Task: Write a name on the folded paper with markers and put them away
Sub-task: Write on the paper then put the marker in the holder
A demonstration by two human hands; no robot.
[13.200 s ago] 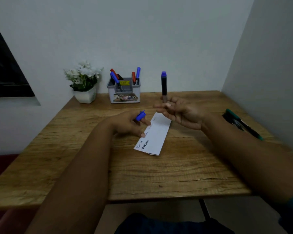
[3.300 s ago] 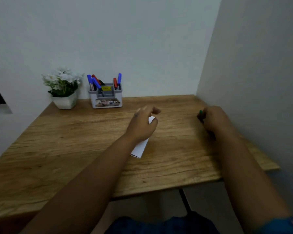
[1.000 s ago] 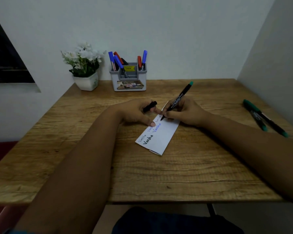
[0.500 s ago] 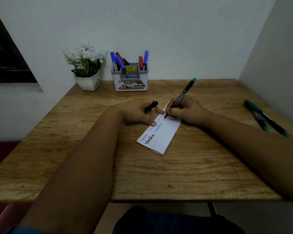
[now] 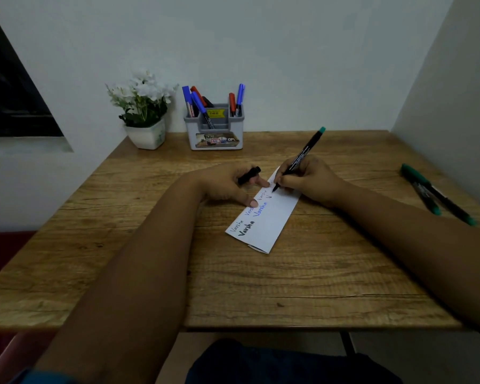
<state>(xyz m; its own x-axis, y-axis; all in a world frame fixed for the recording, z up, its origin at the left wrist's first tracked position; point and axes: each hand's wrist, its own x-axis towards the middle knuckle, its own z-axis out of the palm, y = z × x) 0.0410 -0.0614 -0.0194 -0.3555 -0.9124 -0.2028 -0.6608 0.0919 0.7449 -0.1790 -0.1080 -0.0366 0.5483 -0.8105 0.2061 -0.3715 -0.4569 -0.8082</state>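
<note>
A fresh "V" had just appeared: right hand (image 5: 311, 180) gripped the marker (image 5: 299, 159), left hand (image 5: 233, 184) pinched its cap (image 5: 249, 175), steadying the folded paper (image 5: 272, 217).

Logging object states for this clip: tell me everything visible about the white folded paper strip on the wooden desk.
The white folded paper strip lies flat and diagonal on the wooden desk, a folded flap peeking out at its near end. Handwritten words run along its left edge, in thin pen, bold black and blue; a lone "V" follows. The left hand presses its left edge with fingertips; the right hand rests on its far end, touching the tip of a green-capped black marker to it.
</note>
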